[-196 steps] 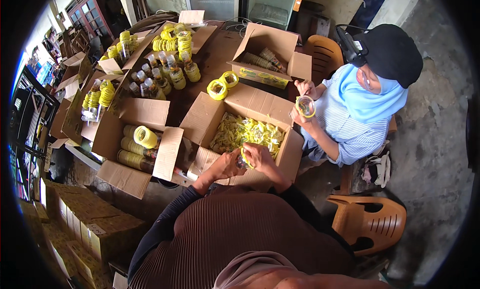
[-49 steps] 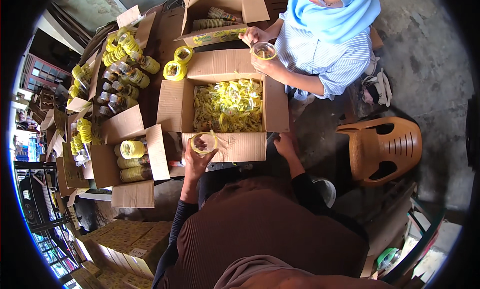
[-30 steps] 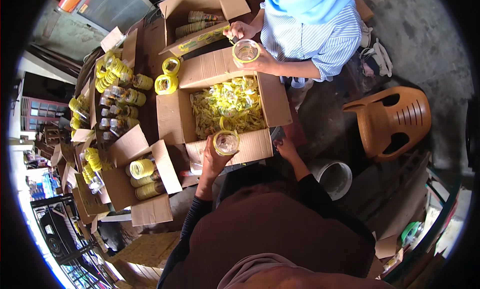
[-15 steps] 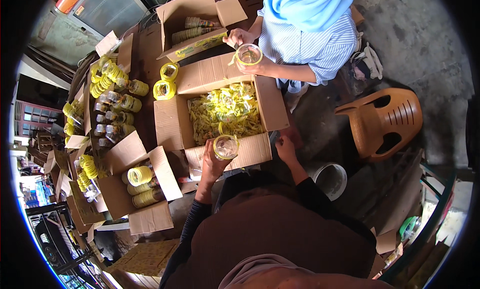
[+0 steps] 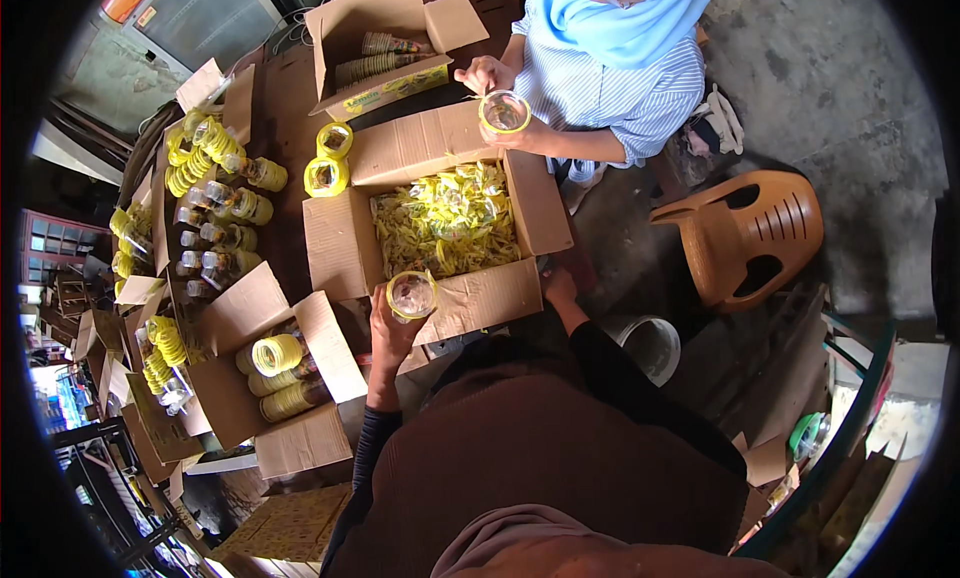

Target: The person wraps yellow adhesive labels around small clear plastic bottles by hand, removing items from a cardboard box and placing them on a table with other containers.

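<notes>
— What's the left hand [image 5: 388, 330] got?
— It's wrapped round a clear jar [image 5: 412, 295], held up at the near flap of the open box of yellow packets [image 5: 447, 221].
— And the right hand [image 5: 558, 285]?
— Resting on the box's near corner; grip unclear.

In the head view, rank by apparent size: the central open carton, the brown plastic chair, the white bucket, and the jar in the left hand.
1. central open carton
2. brown plastic chair
3. white bucket
4. jar in the left hand
</notes>
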{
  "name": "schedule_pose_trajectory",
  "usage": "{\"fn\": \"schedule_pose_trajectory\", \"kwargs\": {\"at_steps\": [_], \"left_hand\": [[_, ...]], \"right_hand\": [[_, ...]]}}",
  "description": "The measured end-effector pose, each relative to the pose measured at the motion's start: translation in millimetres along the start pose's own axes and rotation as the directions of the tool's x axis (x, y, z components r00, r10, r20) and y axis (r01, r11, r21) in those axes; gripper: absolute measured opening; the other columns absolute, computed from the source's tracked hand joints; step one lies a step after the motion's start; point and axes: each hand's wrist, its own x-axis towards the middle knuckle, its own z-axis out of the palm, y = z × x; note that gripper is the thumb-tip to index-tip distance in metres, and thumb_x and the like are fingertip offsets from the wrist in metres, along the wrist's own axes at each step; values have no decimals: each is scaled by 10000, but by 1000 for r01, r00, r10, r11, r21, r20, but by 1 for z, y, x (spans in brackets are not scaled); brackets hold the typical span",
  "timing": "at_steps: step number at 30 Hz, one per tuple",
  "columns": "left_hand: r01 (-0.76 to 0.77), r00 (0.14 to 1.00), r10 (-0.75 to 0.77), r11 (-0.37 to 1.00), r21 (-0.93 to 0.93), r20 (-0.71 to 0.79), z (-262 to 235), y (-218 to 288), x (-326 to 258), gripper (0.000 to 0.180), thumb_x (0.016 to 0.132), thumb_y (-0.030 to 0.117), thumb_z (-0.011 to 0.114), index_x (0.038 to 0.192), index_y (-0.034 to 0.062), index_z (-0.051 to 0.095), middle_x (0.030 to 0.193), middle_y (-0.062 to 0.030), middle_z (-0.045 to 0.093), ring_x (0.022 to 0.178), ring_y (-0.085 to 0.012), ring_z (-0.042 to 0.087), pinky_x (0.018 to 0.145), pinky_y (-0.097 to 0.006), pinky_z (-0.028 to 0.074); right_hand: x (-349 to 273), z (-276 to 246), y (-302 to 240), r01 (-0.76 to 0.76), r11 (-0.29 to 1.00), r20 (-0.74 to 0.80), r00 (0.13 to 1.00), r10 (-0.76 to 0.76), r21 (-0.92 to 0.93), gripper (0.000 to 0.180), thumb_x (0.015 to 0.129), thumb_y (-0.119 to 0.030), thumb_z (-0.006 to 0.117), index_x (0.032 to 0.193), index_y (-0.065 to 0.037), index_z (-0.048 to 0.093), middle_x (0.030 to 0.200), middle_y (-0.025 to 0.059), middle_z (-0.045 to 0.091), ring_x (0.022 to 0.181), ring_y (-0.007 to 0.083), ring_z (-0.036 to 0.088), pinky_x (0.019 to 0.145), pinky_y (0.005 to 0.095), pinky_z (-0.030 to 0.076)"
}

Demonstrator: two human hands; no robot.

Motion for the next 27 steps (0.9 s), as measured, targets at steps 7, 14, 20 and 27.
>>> {"fn": "schedule_pose_trajectory", "kwargs": {"at_steps": [7, 14, 20, 27], "left_hand": [[-187, 982, 187, 982, -19, -17, -4, 9, 24, 565, 651, 131, 855, 1116, 11, 559, 1023, -156, 590, 928, -341, 605, 831, -422, 497], [-212, 977, 213, 976, -50, 20, -10, 6, 25, 559, 638, 107, 840, 1119, 18, 568, 1030, -151, 575, 943, -338, 587, 823, -418, 489], [-288, 955, 293, 953, -88, 47, -12, -14, 16, 734, 627, 58, 835, 1242, 37, 434, 1119, -203, 558, 983, -394, 567, 810, -456, 496], [-284, 953, 289, 957, -66, 94, -9, -16, 21, 682, 635, 63, 830, 1210, 32, 464, 1085, -193, 561, 959, -388, 579, 798, -443, 501]], "right_hand": [[33, 40, 19, -96, 995, -123, 988, 95, -4, 324, 866, -313, 558, 993, -35, 668, 1037, 219, 665, 1013, 396, 623, 804, 499, 509], [24, 23, 4, -97, 995, -130, 987, 93, -25, 316, 928, -277, 492, 1064, -47, 660, 1091, 179, 664, 1001, 378, 637, 802, 485, 526], [18, 23, 11, -67, 998, -130, 989, 68, 9, 319, 935, -273, 483, 1046, -42, 673, 1071, 185, 670, 1009, 383, 633, 811, 496, 522], [17, 25, 11, -98, 987, -207, 971, 123, 129, 317, 922, -247, 502, 1053, -5, 660, 1061, 212, 663, 1003, 404, 624, 803, 501, 510]]}}
